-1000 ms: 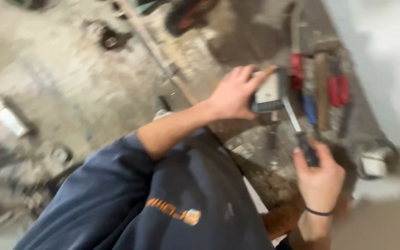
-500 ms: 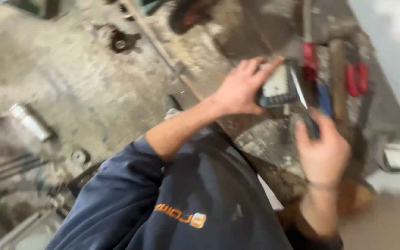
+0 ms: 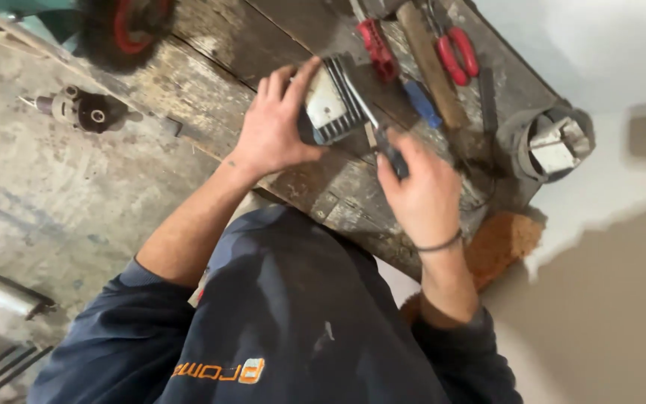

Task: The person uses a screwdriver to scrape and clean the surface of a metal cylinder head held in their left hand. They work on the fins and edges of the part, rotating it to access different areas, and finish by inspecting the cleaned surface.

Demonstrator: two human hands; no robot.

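My left hand (image 3: 274,127) grips a small dark finned metal block (image 3: 336,101) with a pale flat face, holding it over the worn wooden workbench (image 3: 211,52). My right hand (image 3: 418,187) is closed around the dark handle of a screwdriver (image 3: 383,138), whose shaft runs up across the block's finned side. A dark band circles my right wrist. Both blue sleeves are pushed up my forearms.
Red-handled pliers (image 3: 454,49), a red-handled tool (image 3: 377,45), a blue-handled tool (image 3: 422,103) and a wooden handle (image 3: 431,63) lie on the bench. A grey round container (image 3: 551,142) sits at its right end. A wire wheel (image 3: 125,26) sits top left; a metal cylinder (image 3: 1,293) lies on the floor.
The view has swung and sharpened, with the bench now near the top. My right hand has risen, bringing the screwdriver against the block my left hand holds.
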